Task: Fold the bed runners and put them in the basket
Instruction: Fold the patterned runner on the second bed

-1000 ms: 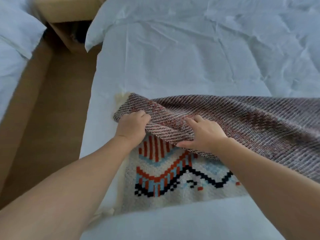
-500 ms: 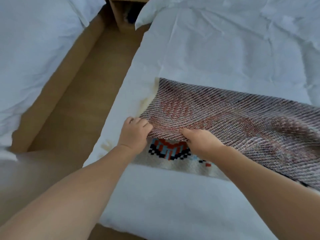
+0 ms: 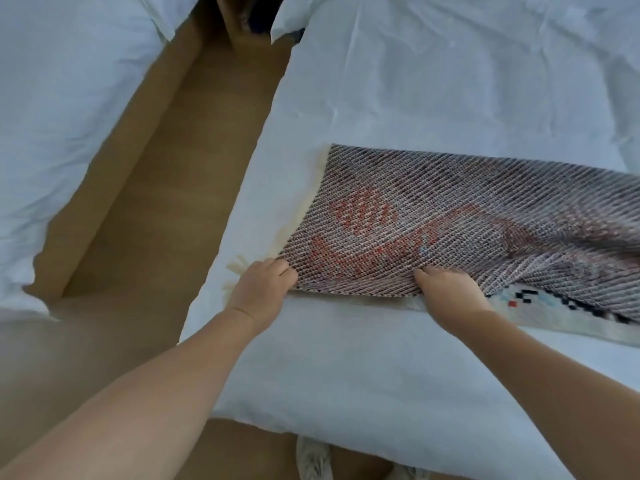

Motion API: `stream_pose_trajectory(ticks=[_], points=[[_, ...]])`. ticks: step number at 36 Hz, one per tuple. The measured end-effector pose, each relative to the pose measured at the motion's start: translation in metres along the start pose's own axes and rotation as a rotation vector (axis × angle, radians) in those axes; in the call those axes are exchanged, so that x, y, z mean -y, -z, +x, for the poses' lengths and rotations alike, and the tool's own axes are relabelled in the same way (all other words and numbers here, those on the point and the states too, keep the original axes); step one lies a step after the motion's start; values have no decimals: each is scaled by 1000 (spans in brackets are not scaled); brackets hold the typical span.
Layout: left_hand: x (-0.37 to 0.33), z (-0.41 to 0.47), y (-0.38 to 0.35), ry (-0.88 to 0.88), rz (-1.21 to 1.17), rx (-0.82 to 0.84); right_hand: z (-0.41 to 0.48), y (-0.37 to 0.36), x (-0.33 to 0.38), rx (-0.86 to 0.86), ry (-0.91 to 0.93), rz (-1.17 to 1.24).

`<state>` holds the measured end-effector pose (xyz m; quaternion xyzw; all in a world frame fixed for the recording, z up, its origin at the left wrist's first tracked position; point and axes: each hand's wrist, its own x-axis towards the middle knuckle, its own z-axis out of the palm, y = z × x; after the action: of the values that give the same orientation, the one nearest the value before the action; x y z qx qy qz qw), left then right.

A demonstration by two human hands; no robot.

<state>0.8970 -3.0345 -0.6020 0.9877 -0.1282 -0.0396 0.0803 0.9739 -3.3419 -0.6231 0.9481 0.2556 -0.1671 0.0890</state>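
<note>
**Two hands pinch the folded runner on the bed**

The bed runner (image 3: 450, 223) lies on the white bed (image 3: 433, 81), folded over on itself. Its top layer shows the back side: grey-brown slanted stripes with faint red shapes coming through. The left hand (image 3: 261, 296) is closed on the near corner of the fold. The right hand (image 3: 450, 294) is closed on the near edge, just beside it. To the right of the right hand, the bottom layer peeks out, cream with little black, blue and red squares. Cream fringe (image 3: 237, 266) sticks out just left of the left hand.
</note>
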Motion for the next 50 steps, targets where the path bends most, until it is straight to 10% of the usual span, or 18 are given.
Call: stream_pose_trajectory(ticks=[29, 50], points=[[-252, 127, -81, -169, -27, 158, -122, -74, -205, -87, -470, 74], [-279, 124, -73, -33, -22, 520, -178, -87, -314, 66, 12, 62]])
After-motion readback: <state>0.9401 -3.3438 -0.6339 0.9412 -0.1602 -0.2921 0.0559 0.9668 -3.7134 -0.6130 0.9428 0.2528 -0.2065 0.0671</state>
